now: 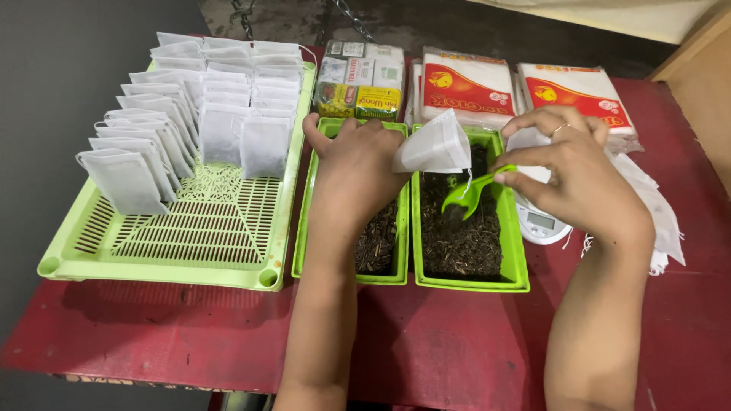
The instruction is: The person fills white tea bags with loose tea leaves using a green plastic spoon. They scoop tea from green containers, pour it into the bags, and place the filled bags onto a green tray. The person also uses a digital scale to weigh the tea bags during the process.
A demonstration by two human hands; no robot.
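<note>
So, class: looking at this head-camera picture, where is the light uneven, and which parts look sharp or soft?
Head view: light is soft and even on the filled white bags; the far left floor falls dark. Faint shadows lie under the perforated green tray. The left hand, its tea bag and the right hand with the green scoop are sharp, no blur.

A slotted tray sits at the left of the table, with filled tea bags standing in rows across its far half. Just right of it two tubs of loose tea lie side by side, touching. Behind the tubs are boxes and, further right, two flat packets. A small scale stands just right of the tubs, beside a heap of empty bags.
</note>
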